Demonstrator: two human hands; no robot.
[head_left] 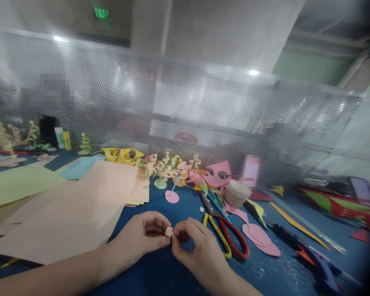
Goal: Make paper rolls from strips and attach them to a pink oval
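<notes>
The left hand (142, 238) and the right hand (194, 242) meet fingertip to fingertip over the blue surface (160, 275), both pinching a small pale scrap (169, 232) that looks like a bit of tape or folded paper, so the step in hand seems to be fine fingertip work on it; any next move would call for a steady pinch, since the scrap is tiny. The scrap sits between the two thumbs, clear of the surface, with the peach paper sheet (80, 213) just to the left and the red-and-yellow scissors (228, 238) just beside the right hand.
</notes>
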